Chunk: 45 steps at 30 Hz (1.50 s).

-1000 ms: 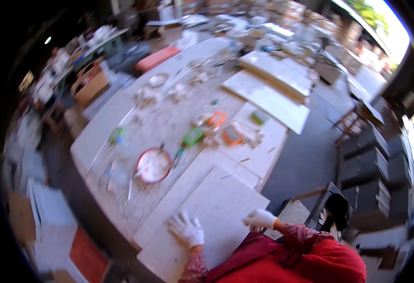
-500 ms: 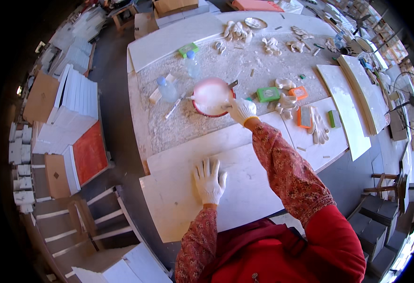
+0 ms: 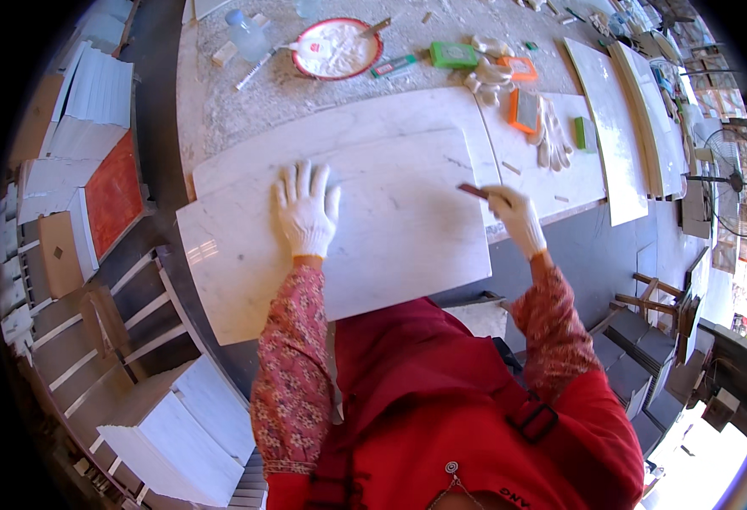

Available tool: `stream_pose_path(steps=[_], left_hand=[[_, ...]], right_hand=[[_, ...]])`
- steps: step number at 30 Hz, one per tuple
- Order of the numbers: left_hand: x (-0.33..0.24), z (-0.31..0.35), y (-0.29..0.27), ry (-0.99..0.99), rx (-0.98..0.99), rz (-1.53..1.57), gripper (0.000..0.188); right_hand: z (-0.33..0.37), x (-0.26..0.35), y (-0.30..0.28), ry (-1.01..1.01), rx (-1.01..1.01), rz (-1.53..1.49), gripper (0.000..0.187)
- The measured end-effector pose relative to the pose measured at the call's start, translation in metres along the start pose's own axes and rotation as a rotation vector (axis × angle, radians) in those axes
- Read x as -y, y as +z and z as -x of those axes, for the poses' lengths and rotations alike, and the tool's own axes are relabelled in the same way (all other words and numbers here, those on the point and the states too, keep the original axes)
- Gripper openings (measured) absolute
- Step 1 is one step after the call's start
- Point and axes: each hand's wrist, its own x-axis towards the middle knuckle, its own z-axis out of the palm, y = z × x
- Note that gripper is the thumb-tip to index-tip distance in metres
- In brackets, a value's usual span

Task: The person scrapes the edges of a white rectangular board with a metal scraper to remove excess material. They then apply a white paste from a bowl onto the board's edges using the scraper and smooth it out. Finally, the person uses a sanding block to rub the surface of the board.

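Note:
A white marble slab (image 3: 382, 212) with faint grey veins lies at the table's front, overlapping another pale slab (image 3: 424, 106) behind it. My left hand (image 3: 308, 208), in a white knitted glove, rests flat on its left part with the fingers outstretched. My right hand (image 3: 516, 219), gloved alike, is closed around a small flat brown scraper (image 3: 473, 191). The scraper's end reaches over the slab's right edge; whether it touches cannot be told. Beyond the slabs stands a red-rimmed bowl (image 3: 335, 53) of white paste, with a putty knife (image 3: 375, 28) leaning on its rim.
Near the bowl are a clear bottle (image 3: 246, 38) and a green narrow box (image 3: 393, 66). Green and orange blocks (image 3: 523, 110) and loose gloves (image 3: 553, 140) lie to the right. Long slabs (image 3: 611, 127) stick out past the table's right side. Stacked tiles (image 3: 182, 425) stand at lower left.
My right hand has come away from the bowl to the slab's right edge, with the brown scraper now visible in it. My left hand stays flat on the slab. The view has shifted toward me.

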Motion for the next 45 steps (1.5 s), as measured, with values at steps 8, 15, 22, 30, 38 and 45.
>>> stream_pose_path(steps=[8,15,22,30,38,45], left_hand=[[-0.086,0.043,-0.003,-0.056,0.106,-0.113,0.057],[-0.164,0.079,-0.007,0.117,0.053,0.093,0.055],[-0.165,0.079,-0.002,0.125,-0.016,0.082,0.052],[-0.165,0.081,-0.001,0.108,0.0,0.072,0.052],[-0.168,0.08,-0.001,0.049,0.048,0.042,0.052],[-0.167,0.08,-0.002,0.06,0.045,0.015,0.053]], right_hand=[[0.126,-0.095,0.016,0.044,-0.179,-0.118,0.027],[0.139,-0.099,0.028,-0.095,-0.234,-0.028,0.026],[0.141,-0.104,0.035,-0.121,-0.273,-0.054,0.026],[0.144,-0.099,0.039,-0.119,-0.301,-0.061,0.026],[0.152,-0.109,0.048,-0.117,-0.352,-0.109,0.028],[0.164,-0.108,0.051,-0.123,-0.38,-0.063,0.027]])
